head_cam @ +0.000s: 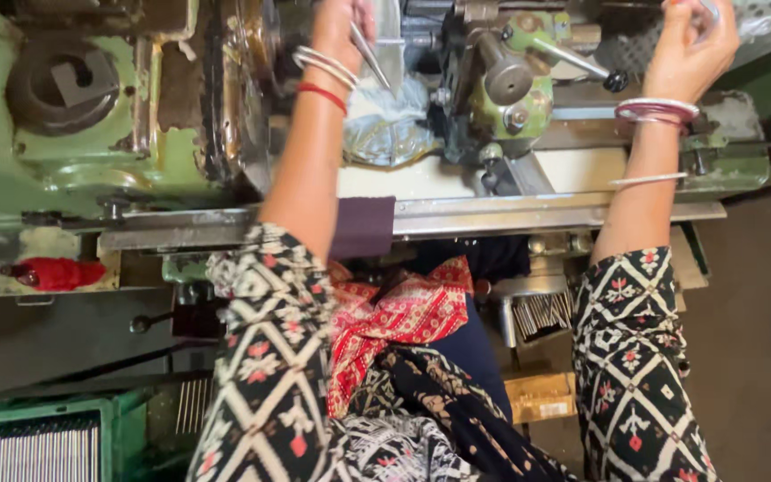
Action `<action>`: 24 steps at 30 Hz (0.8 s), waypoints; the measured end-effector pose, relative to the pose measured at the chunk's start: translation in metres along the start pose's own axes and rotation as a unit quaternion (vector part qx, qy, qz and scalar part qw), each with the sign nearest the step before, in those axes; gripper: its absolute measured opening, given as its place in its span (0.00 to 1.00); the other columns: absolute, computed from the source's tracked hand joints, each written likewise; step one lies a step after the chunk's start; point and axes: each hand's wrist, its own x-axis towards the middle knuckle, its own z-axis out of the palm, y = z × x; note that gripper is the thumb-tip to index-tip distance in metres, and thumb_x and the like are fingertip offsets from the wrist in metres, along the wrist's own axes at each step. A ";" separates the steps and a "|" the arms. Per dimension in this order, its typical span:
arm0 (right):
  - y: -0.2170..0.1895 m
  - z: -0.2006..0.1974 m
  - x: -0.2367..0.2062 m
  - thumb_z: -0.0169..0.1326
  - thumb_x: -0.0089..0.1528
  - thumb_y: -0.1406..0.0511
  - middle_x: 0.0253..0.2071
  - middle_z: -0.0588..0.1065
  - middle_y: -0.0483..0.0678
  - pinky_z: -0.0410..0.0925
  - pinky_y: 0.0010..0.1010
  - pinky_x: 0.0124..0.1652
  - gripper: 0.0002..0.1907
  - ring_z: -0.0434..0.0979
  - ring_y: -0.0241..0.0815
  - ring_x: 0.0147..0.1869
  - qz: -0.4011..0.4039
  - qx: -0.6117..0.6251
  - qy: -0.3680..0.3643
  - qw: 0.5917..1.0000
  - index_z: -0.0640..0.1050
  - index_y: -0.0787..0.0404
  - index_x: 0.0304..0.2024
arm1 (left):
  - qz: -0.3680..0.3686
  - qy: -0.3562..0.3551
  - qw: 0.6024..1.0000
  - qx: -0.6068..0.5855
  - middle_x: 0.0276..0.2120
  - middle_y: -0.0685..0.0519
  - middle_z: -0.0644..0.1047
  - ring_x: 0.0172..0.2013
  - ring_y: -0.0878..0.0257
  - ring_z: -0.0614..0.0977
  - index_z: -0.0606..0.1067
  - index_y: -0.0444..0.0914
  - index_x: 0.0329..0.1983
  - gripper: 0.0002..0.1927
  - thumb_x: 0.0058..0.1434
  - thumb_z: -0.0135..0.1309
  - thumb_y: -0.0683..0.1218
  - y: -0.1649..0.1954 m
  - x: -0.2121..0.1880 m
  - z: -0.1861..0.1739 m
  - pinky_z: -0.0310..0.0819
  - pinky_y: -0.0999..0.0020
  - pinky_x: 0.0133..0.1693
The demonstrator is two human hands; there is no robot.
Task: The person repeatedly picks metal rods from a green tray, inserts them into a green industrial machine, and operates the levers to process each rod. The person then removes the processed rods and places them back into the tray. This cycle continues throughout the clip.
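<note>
Loading step at the green lathe (91,152), by the look of it: left hand (339,31) pinches a thin metal rod (369,55) and angles it down over the crumpled plastic sheet (390,125) by the tool post (506,89). Right hand (689,49) is raised near the lever (582,61) (grip cropped, cannot tell). Next move likely needs steady rod alignment.

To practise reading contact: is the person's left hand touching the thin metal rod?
Touching. The head view shows the left hand closed around the upper end of the thin metal rod, which slants down from its fingers.
</note>
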 end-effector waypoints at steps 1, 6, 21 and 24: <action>0.005 0.004 0.000 0.54 0.70 0.73 0.41 0.79 0.53 0.73 0.35 0.48 0.04 0.79 0.45 0.46 -0.034 -0.037 0.014 0.999 0.77 0.68 0.48 | -0.008 0.079 0.996 0.036 0.24 0.50 0.73 0.22 0.59 0.74 0.71 0.40 0.30 0.09 0.64 0.56 0.47 -0.009 0.008 0.002 0.72 0.62 0.27; 0.023 0.018 -0.032 0.47 0.72 0.77 0.47 0.74 0.57 0.67 0.46 0.53 0.07 0.74 0.60 0.53 -0.125 -0.281 -0.013 0.952 0.73 0.64 0.47 | 0.120 0.310 0.933 0.140 0.42 0.34 0.77 0.40 0.32 0.83 0.73 0.33 0.46 0.17 0.61 0.53 0.51 -0.058 0.021 0.002 0.77 0.34 0.39; 0.052 0.022 -0.063 0.46 0.73 0.68 0.46 0.69 0.64 0.66 0.53 0.46 0.05 0.73 0.69 0.47 0.068 -0.351 -0.147 0.922 0.72 0.61 0.50 | 0.217 0.347 0.888 0.209 0.45 0.33 0.83 0.45 0.39 0.83 0.78 0.23 0.42 0.28 0.66 0.47 0.56 -0.090 0.056 -0.021 0.75 0.52 0.49; 0.052 0.022 -0.064 0.46 0.75 0.67 0.46 0.69 0.64 0.66 0.54 0.45 0.04 0.73 0.69 0.47 0.078 -0.366 -0.142 0.916 0.71 0.61 0.50 | 0.243 0.339 0.887 0.199 0.46 0.35 0.82 0.46 0.42 0.83 0.79 0.25 0.43 0.25 0.64 0.48 0.54 -0.089 0.056 -0.023 0.74 0.53 0.51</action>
